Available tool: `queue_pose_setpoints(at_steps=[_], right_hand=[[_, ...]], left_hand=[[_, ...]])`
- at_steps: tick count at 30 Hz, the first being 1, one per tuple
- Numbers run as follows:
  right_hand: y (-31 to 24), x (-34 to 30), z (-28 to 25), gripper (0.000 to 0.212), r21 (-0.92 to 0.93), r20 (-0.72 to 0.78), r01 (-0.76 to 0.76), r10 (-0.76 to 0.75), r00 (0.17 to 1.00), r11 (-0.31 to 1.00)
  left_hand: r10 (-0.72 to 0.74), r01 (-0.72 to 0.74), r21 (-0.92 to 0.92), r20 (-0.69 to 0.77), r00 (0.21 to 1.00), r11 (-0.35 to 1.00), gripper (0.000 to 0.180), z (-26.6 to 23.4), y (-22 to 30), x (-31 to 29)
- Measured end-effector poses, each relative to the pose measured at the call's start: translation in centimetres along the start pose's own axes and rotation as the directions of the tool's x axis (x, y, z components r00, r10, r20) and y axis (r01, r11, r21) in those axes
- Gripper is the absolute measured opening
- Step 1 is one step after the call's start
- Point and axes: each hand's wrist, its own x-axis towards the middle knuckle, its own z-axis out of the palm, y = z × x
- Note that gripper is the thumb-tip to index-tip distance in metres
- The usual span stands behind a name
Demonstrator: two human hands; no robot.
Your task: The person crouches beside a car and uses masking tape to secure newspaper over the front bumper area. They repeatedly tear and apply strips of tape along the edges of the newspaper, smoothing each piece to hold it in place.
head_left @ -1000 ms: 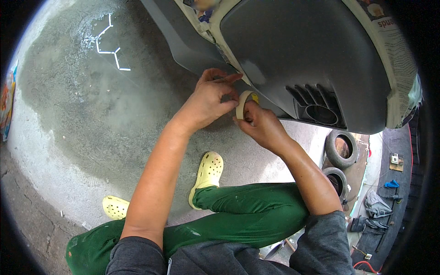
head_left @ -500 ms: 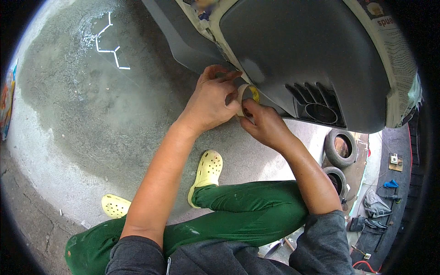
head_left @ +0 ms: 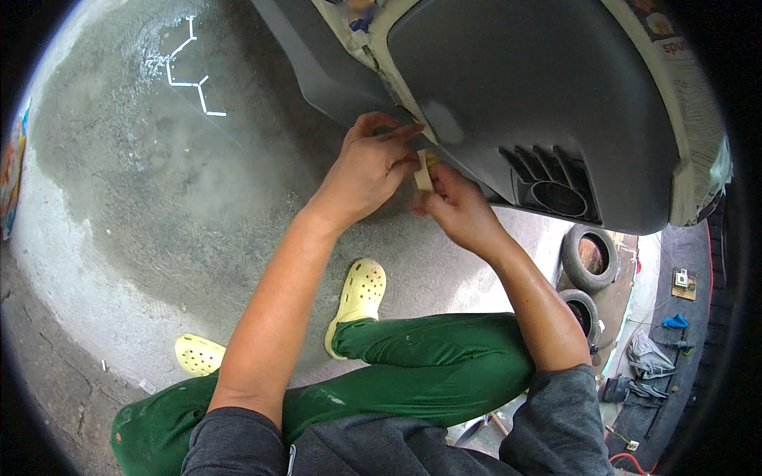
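Observation:
A roll of masking tape is gripped in my right hand, turned nearly edge-on with a bit of yellow at its core. Beside it my left hand is closed, thumb near the roll and a fingertip against the taped border. What the left fingertips pinch is partly hidden, but it looks like the tape's loose end. Both hands are at the lower left edge of a dark grey car door panel. Pale masking tape runs along this edge, and a vent-like grille with a round opening lies to the right.
Printed paper is taped along the panel's right side. Two tires lie on the floor to the right, near a dark mat with cords and a grey cloth. White strips mark the damp concrete at left.
The tape roll has turned from showing its open ring to nearly edge-on in my right hand. My left hand has stayed almost in place at the panel edge.

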Motion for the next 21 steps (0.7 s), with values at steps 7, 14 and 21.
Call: queue_pose_setpoints(at_steps=[7,14,21], right_hand=[[6.0,0.7,1.6,0.036,-0.653,0.225,0.242,-0.120,0.967,0.717],[-0.1,0.2,1.0,0.040,-0.580,-0.202,0.064,-0.219,0.955,0.812],[0.5,0.5,0.7,0.064,-0.735,-0.193,0.116,-0.370,0.909,0.668]], left_hand=[[0.084,-0.082,0.026,-0.133,0.988,0.996,0.017,0.5,-0.9,1.0],[0.116,-0.121,-0.009,-0.239,0.964,0.993,0.021,1.2,-1.6,1.4],[0.081,-0.086,-0.004,-0.287,0.954,0.996,0.016,2.0,-2.0,1.7]])
